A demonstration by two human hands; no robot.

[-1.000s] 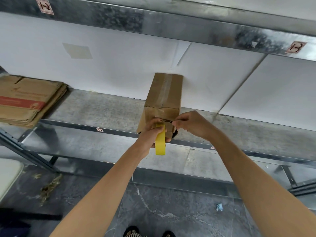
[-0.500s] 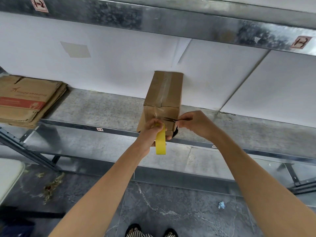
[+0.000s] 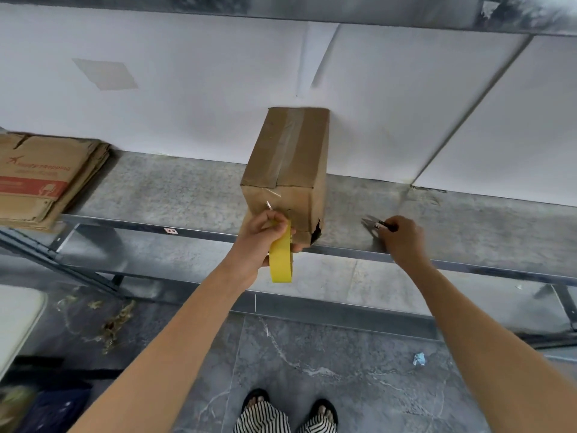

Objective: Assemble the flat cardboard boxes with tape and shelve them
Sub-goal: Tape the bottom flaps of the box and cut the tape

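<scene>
Standing on the shelf (image 3: 175, 195), the box (image 3: 290, 157) has its far end at the white wall, with clear tape along its top and partly down its near face. Just in front of that face, the left hand (image 3: 259, 242) grips a yellow tape roll (image 3: 281, 260), fingers curled round its rim. Right of the box and apart from it, the right hand (image 3: 402, 242) pinches small snips (image 3: 373, 225), whose blades point toward the box and sit low over the shelf. Well left of the box lies a stack of flat cartons (image 3: 46, 179).
</scene>
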